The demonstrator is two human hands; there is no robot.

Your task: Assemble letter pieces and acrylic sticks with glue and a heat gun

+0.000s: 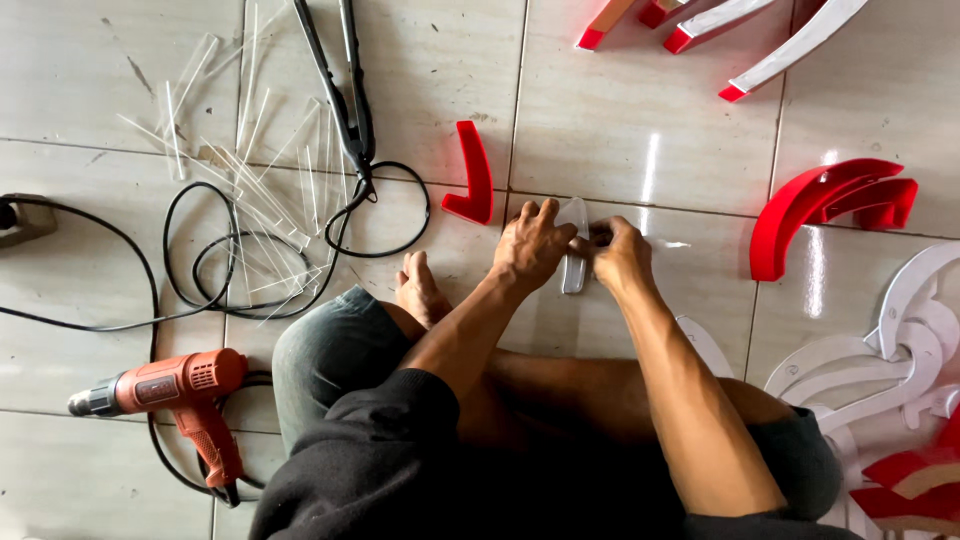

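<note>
Strip position: the clear plastic strip [574, 262] lay at frame centre, between both hands, over the tiled floor [620, 130].
Long axis: top to bottom of frame, pointing away from the person.
Left hand [532, 247]: grasping the strip's left edge, fingers spread over it.
Right hand [620, 255]: pinching the strip's right edge; equally near.
Counts: one strip held; one red angled piece [473, 175] just upper left; one orange heat gun [165, 392] lower left; many clear strips [250, 170] upper left.
</note>
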